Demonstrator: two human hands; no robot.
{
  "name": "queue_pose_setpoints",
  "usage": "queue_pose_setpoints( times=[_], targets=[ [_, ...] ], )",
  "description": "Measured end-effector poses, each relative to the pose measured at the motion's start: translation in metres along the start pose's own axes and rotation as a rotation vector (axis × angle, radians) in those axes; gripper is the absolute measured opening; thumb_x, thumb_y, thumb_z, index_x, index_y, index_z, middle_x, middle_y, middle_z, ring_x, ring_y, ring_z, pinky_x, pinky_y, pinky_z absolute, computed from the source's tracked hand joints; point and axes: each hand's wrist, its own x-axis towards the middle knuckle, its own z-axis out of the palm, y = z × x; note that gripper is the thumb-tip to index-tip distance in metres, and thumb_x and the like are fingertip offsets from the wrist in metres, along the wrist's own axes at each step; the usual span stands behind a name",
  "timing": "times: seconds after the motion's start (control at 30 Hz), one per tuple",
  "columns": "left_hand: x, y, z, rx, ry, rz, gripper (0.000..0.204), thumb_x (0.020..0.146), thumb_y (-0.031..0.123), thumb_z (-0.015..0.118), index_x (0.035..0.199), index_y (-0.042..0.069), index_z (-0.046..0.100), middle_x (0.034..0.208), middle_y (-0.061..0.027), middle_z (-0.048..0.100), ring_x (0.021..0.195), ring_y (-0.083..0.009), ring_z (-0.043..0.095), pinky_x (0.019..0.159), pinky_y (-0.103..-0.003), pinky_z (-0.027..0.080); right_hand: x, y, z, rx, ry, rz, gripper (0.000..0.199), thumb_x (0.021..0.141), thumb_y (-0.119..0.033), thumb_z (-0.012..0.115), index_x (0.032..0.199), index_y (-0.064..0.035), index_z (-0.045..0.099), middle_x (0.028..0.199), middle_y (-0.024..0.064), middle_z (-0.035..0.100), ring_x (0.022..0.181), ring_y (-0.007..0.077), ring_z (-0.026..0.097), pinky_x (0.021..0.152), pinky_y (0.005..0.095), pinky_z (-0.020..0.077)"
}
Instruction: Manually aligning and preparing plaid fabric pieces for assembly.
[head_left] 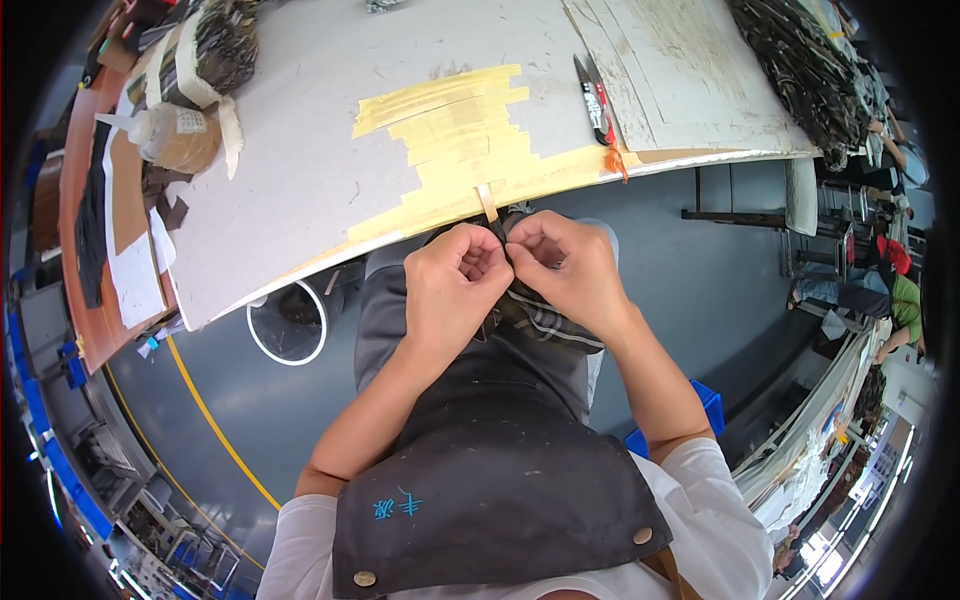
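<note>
My left hand point(452, 285) and my right hand point(572, 268) meet just off the near edge of the pale work board point(290, 150). Both are closed in a pinch on a narrow strip point(488, 203), one hand on each side of it. The strip's far end is tan and rests over the board's edge; nearer my fingers it turns dark. My fingertips cover part of it. Yellow tape point(455, 145) covers the board just beyond my hands. A dark apron point(490, 480) lies over my front and lap.
Thread snips point(598, 108) with a red handle and orange cord lie to the right on the board. A glue bottle point(180, 138) and a bundle of dark strips point(228, 55) are at left, another bundle point(800, 75) far right. Below stands a white-rimmed bin point(290, 325).
</note>
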Motion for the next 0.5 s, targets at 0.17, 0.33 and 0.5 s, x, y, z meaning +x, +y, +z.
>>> queue_pose_setpoints(
  times=[0.17,0.33,0.5],
  targets=[
    [0.0007,-0.0020,-0.0001,-0.015,0.003,0.000,0.008,0.070,-0.001,0.064,0.074,-0.002,0.058,0.063,-0.0030,0.060,0.055,-0.0053,0.054,0.052,-0.020,0.046,0.0023,0.0000,-0.0011,-0.047,0.017,-0.010,0.004,0.074,0.000,0.063,0.077,0.0008,0.060,0.066,0.0036,0.062,0.054,0.0052,0.055,0.051,0.0196,0.0444],
    [0.0022,-0.0021,0.0000,-0.029,0.005,-0.019,0.008,0.071,0.001,0.065,0.075,-0.002,0.058,0.063,-0.0038,0.060,0.055,-0.0056,0.055,0.052,-0.020,0.046,0.0016,-0.0023,-0.0009,-0.004,0.009,0.020,0.004,0.074,0.000,0.063,0.077,0.0008,0.061,0.066,0.0047,0.062,0.055,0.0055,0.056,0.051,0.0198,0.0447],
    [0.0038,-0.0002,0.0000,-0.024,0.008,-0.023,0.008,0.071,0.001,0.065,0.075,-0.002,0.058,0.062,-0.0040,0.060,0.054,-0.0061,0.055,0.052,-0.020,0.046,0.0029,-0.0027,-0.0012,-0.053,0.009,-0.013,0.005,0.074,-0.001,0.063,0.078,0.0011,0.061,0.067,0.0050,0.063,0.056,0.0057,0.057,0.052,0.0203,0.0457]
  ],
)
